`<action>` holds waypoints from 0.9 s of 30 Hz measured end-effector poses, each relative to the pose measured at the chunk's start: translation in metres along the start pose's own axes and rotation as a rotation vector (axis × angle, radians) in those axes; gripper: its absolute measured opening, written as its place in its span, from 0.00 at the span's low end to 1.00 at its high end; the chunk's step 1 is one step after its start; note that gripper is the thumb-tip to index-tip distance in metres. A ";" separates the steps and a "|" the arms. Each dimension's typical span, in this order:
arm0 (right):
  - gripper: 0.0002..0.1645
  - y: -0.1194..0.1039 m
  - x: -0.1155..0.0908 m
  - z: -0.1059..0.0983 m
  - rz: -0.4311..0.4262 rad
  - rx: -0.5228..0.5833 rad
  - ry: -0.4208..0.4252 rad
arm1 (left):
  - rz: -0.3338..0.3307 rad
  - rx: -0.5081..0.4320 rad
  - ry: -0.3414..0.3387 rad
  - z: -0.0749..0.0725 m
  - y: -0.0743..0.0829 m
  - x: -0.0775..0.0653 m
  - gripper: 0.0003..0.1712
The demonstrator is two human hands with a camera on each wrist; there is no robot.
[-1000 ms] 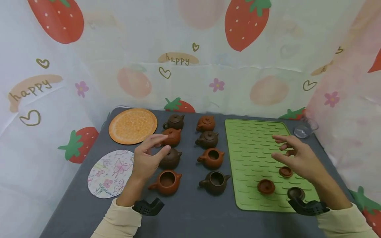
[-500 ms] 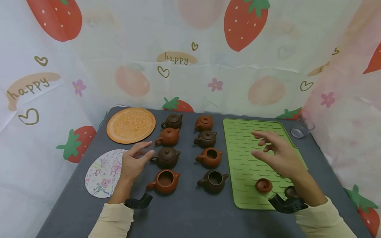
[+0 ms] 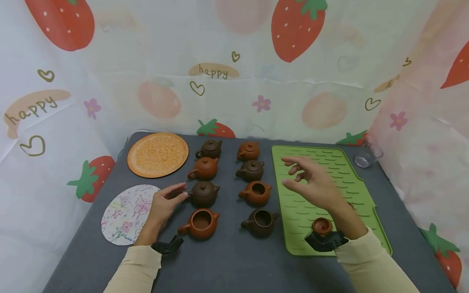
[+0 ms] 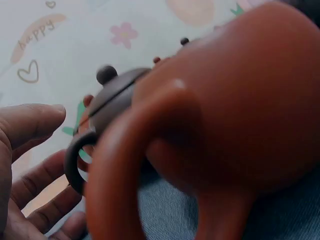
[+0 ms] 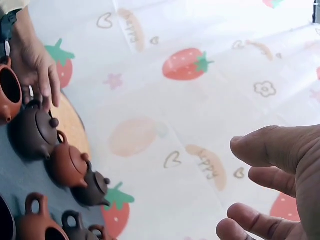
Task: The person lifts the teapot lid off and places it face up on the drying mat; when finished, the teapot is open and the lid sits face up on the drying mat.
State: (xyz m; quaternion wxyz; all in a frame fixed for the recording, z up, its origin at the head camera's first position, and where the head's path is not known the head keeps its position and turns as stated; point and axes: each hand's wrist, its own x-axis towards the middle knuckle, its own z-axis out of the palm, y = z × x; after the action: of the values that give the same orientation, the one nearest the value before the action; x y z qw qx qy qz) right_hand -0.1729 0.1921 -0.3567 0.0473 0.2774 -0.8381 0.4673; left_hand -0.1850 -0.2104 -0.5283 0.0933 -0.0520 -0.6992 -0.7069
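Note:
My left hand is at the handle of a lidded dark brown teapot, its thumb and fingers apart on either side of that handle in the left wrist view. In front of it sits a lidless reddish-brown teapot, which fills much of the left wrist view. Above the green mat hovers my right hand, fingers loosely bent and holding nothing. A reddish-brown lid lies on the mat beside my right wrist; the forearm hides most of another lid.
Behind stand a lidded reddish teapot and a small dark one. A second column includes a lidless reddish teapot and a lidless dark one. An orange round mat, a floral round mat and a glass pitcher lie around.
My left hand has drawn back from over the left teapots, then come in to the dark brown teapot's handle. My right hand has moved left across the green mat, its forearm now covering some lids.

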 end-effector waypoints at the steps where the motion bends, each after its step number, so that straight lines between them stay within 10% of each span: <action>1: 0.32 0.000 0.003 0.003 0.003 0.007 -0.008 | -0.010 -0.002 -0.003 0.000 -0.001 0.000 0.23; 27: 0.29 0.024 0.072 0.102 0.043 0.181 -0.229 | -0.225 0.140 -0.017 0.001 0.003 0.000 0.18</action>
State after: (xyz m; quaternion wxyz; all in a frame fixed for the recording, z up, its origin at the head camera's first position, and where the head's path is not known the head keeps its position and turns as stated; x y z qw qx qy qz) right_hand -0.2277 0.0893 -0.4075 -0.0840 0.3139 -0.7983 0.5071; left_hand -0.1846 -0.2096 -0.5254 0.0106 0.0275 -0.7491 -0.6618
